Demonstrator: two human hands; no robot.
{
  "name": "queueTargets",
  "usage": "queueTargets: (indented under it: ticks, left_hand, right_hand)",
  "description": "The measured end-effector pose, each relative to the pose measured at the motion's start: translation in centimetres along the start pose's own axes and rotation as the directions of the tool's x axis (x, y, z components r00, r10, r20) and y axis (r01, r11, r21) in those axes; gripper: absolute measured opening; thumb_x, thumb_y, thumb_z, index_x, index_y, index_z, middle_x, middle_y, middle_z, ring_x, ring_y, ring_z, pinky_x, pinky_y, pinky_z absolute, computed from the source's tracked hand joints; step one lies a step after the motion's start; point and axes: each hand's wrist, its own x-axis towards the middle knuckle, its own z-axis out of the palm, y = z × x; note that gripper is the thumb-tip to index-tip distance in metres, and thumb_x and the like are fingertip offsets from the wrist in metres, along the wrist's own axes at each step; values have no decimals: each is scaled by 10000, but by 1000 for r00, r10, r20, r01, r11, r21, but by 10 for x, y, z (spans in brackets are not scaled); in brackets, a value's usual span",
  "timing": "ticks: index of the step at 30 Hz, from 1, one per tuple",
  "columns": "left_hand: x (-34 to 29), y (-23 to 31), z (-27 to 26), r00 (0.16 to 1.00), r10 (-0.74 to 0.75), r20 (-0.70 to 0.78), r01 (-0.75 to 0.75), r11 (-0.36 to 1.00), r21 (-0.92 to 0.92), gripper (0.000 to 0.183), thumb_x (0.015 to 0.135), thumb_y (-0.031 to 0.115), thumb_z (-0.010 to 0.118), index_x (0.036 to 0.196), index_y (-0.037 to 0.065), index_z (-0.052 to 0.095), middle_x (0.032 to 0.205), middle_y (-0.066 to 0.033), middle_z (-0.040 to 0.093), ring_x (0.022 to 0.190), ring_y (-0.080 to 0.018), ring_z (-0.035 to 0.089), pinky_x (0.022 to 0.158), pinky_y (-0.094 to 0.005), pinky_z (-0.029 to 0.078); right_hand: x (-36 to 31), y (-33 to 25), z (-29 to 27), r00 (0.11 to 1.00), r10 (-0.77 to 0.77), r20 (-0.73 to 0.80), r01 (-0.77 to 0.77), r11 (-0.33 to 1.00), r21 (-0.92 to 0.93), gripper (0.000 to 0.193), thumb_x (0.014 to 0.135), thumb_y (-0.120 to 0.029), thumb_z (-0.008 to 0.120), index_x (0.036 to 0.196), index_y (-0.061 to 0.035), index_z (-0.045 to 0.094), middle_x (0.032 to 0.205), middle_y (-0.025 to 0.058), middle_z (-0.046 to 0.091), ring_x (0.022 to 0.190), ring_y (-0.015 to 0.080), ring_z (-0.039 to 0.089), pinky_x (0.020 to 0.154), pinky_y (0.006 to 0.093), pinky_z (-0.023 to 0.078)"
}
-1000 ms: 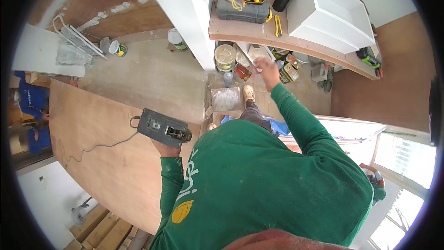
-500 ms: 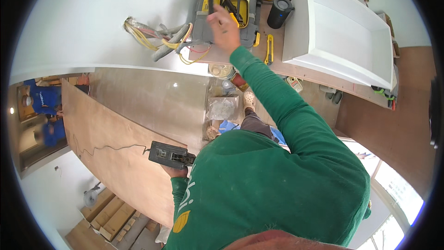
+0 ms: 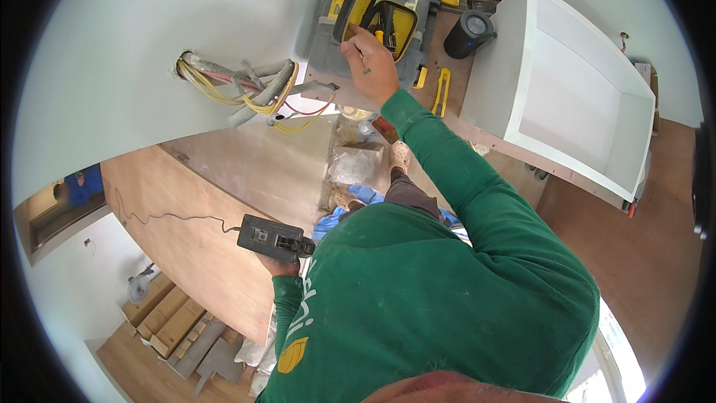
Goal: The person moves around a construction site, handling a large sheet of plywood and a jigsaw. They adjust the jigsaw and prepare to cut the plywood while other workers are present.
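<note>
In my left hand (image 3: 282, 264) is a black corded jigsaw (image 3: 273, 239), held with its flat base plate turned up. Its thin cable runs off to the left over a wood panel. My right hand (image 3: 371, 67) is stretched forward to a small black zip case (image 3: 360, 11) with yellow lining. Thumb and index finger close on the near edge of the case, which lies unzipped and spread apart. Small dark and yellow items (image 3: 383, 32) sit inside it; their kind is hard to make out. Beneath the case is a grey tool box (image 3: 328, 51). A yellow utility knife (image 3: 442, 92) lies to its right.
A black cylindrical speaker (image 3: 468, 34) and a white open box (image 3: 514, 75) stand on the bench. Bundled wires (image 3: 261, 93) stick out of the left wall. A large wood panel (image 3: 194, 246) spans the left. A co-worker in blue (image 3: 83, 185) is beyond it.
The case's lid is tipped wider, and my right hand stays at it. My left hand still holds the jigsaw. My view has shifted, and only one co-worker shows where two did.
</note>
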Motion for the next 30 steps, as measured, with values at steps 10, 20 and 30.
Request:
queueTargets:
  ticks: [10, 20, 30]
  left_hand:
    - [13, -11, 14, 998, -8, 57, 7, 1000, 27, 394, 1054, 450, 511, 1249, 116, 579, 1135, -82, 677, 995, -244, 699, 857, -418, 630]
    - [18, -10, 23, 1000, -20, -1, 20, 995, 98, 554, 1043, 556, 418, 1183, 67, 636, 1044, -157, 741, 929, -318, 726, 830, -474, 623]
    - [20, -10, 30, 994, -100, 41, 102, 993, -55, 528, 1047, 530, 428, 1198, 66, 631, 1076, -163, 731, 950, -343, 724, 842, -496, 619]
  right_hand:
    - [-12, -8, -12, 999, -25, 38, 29, 996, -89, 186, 957, -202, 722, 1007, -23, 726, 1323, 286, 642, 1220, 446, 622, 1035, 439, 494]
    - [-16, -14, -7, 984, -168, 51, 175, 963, -206, 160, 922, -182, 743, 969, -29, 732, 1219, 230, 646, 1131, 449, 608, 1031, 499, 476]
    - [-32, -11, -56, 993, -99, 70, 117, 934, -337, 208, 984, -228, 691, 963, -23, 711, 1308, 233, 647, 1225, 418, 601, 1080, 472, 449]
